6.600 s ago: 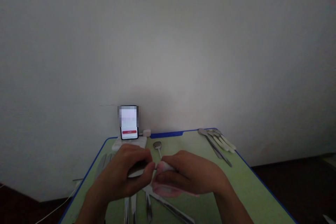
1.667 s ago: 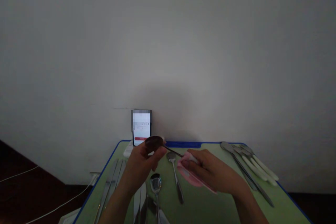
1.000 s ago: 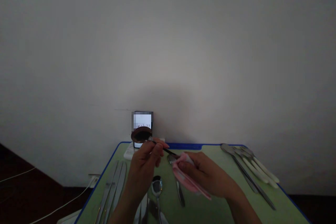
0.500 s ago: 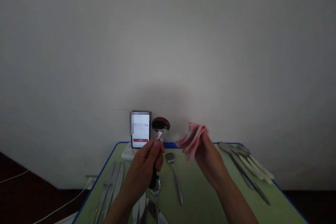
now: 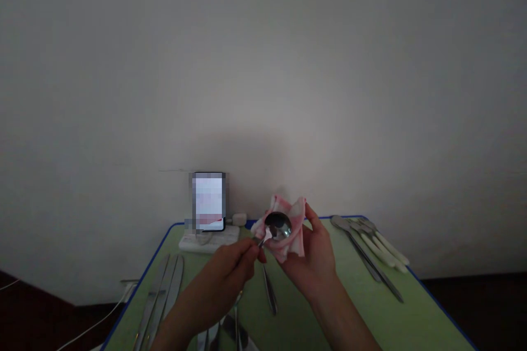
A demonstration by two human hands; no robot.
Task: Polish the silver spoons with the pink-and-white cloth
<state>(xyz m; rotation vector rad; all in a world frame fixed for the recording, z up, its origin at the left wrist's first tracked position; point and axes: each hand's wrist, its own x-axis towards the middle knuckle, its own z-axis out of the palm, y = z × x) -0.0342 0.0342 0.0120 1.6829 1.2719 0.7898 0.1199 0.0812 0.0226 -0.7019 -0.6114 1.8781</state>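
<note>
My left hand (image 5: 233, 271) is closed around the handle of a shiny metal spoon (image 5: 280, 226), whose bowl points up and to the right. The bowl rests against a pink and white cloth (image 5: 297, 233). That cloth lies spread over the palm and fingers of my right hand (image 5: 315, 260), which is curled beneath and behind it. Below the two hands, the handle of another spoon (image 5: 269, 290) shows on the green table (image 5: 304, 312); its upper part is hidden.
A lit phone (image 5: 209, 201) leans upright on a white block (image 5: 189, 242) near the wall. Several table knives (image 5: 162, 296) lie at the left, with more cutlery at the front edge. Spoons (image 5: 366, 258) and white-handled forks (image 5: 385, 247) lie at the right.
My left hand has carried the spoon to the right, tilting it, and its bowl now meets the cloth. The cloth has opened out in my right hand, which moved slightly left.
</note>
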